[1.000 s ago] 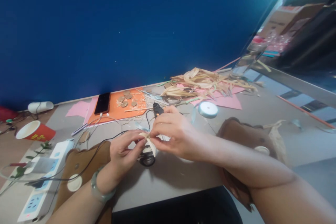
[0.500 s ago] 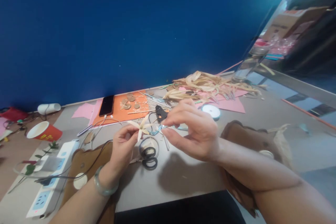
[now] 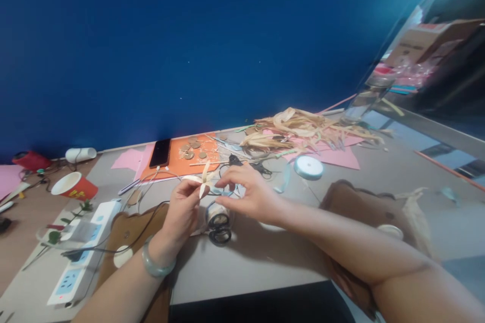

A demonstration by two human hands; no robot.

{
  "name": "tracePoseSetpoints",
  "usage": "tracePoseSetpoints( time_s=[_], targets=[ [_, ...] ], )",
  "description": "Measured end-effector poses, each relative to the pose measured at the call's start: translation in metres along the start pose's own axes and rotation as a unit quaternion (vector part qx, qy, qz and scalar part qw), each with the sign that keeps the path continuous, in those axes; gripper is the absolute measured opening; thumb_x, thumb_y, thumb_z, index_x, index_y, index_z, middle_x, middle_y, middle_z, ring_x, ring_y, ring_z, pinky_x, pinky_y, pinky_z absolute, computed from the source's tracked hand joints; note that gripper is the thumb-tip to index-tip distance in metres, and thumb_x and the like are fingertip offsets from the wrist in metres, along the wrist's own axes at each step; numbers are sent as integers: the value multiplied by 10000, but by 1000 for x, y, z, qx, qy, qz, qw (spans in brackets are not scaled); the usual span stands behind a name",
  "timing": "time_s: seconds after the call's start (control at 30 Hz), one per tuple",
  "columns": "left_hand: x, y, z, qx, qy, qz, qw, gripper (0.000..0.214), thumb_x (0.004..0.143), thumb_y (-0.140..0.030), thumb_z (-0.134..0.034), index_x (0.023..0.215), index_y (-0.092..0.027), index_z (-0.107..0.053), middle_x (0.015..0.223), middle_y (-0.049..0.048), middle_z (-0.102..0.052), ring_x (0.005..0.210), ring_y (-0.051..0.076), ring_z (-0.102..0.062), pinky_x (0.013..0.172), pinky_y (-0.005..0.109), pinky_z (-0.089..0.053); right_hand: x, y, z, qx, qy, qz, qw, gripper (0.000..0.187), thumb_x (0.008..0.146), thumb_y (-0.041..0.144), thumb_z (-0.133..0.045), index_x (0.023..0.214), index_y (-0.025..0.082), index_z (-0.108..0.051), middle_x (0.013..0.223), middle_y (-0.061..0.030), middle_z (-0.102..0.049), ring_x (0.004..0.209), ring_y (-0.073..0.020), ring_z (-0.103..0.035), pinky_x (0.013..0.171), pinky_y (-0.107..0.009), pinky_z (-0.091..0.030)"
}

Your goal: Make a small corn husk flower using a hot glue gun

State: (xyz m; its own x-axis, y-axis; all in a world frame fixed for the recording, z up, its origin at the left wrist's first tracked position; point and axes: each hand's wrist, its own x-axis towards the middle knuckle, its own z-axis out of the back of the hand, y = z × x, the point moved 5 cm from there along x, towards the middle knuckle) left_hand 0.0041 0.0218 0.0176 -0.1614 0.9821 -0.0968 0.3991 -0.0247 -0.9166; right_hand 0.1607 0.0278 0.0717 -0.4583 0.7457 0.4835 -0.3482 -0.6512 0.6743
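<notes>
My left hand [image 3: 184,204] pinches a pale husk flower [image 3: 205,180] with narrow petals spread like a star. Just right of the flower is my right hand [image 3: 248,192], its thumb and fingers apart. A bit of light blue ribbon shows in the gap between them; whether a finger touches it I cannot tell. Below the hands lie scissors [image 3: 220,235] with dark ring handles, over a round clear item that is partly covered. Behind the right hand sits a black tool [image 3: 235,160] resembling a glue gun, mostly hidden.
Dried corn husks [image 3: 299,123] pile on pink paper at the back. A ribbon spool [image 3: 308,167] stands right of centre. On the left are a phone [image 3: 160,153], orange paper with wooden discs, a red paper cup [image 3: 76,186] and a power strip [image 3: 85,252]. A blue wall rises behind.
My right hand has moved left and lower, closer to the flower, and its fingers have parted. The left hand keeps the flower. The view has shifted slightly.
</notes>
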Motion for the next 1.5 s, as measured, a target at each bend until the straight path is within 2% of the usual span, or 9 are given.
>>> tracePoseSetpoints(
  time_s=[0.3,0.5,0.63,0.83,1.1,1.2,1.27,1.4,1.5],
  targets=[
    [0,16,-5,-37,88,56,994,267,603,-289,-830,662,-182,-594,677,-6,-655,708,166,-645,657,295,-500,-5,-16,-23,103,-44,-39,993,69,756,193,-706,806,160,-672,804,-29,-682,744,-143,-597,721,-282,-443],
    [-4,15,-13,-22,133,79,988,252,640,-331,-802,711,-164,-627,705,25,-656,685,171,-631,631,305,-498,-7,-22,-32,176,-22,-80,981,98,810,205,-639,733,145,-649,784,-47,-685,760,-154,-619,732,-282,-469],
    [-1,16,-11,-31,129,86,987,248,638,-336,-806,720,-149,-664,713,38,-662,668,160,-624,630,302,-500,-5,-26,-32,198,-14,-119,973,143,791,251,-659,704,137,-656,749,-35,-674,726,-143,-600,720,-268,-459],
    [5,18,-5,-32,116,61,991,224,592,-279,-835,716,-163,-690,799,39,-696,804,180,-652,770,334,-513,-3,-34,-35,232,38,-185,954,292,743,391,-693,648,121,-639,594,17,-552,589,-95,-475,574,-224,-391],
    [6,13,-3,17,86,19,996,222,580,-302,-832,631,-164,-666,660,3,-635,676,136,-596,700,291,-490,-4,-34,-39,240,42,-180,953,332,735,438,-701,662,121,-638,610,6,-580,589,-97,-488,575,-234,-403],
    [9,8,2,40,74,-38,996,203,602,-289,-819,626,-170,-657,657,-11,-628,676,115,-578,715,261,-473,4,-30,-27,218,55,-144,964,249,763,370,-679,735,123,-675,679,-17,-649,635,-114,-553,614,-244,-442],
    [13,3,6,48,59,-80,994,184,624,-285,-809,664,-179,-664,686,-17,-636,712,114,-585,746,255,-465,12,-28,-4,166,31,-114,979,193,770,314,-667,780,123,-687,732,-33,-678,669,-121,-581,637,-248,-455],
    [21,-4,15,87,29,-135,987,171,653,-289,-793,697,-174,-674,710,-2,-657,743,129,-606,775,275,-461,24,-28,48,20,9,-72,997,159,793,259,-628,811,114,-691,757,-52,-688,674,-125,-588,637,-248,-444],
    [26,-4,18,105,32,-135,985,174,659,-306,-786,698,-173,-681,680,3,-660,707,131,-602,757,279,-460,26,-35,69,-126,13,-68,990,118,781,205,-613,774,124,-698,762,-55,-690,676,-129,-575,634,-250,-410]
  ],
)
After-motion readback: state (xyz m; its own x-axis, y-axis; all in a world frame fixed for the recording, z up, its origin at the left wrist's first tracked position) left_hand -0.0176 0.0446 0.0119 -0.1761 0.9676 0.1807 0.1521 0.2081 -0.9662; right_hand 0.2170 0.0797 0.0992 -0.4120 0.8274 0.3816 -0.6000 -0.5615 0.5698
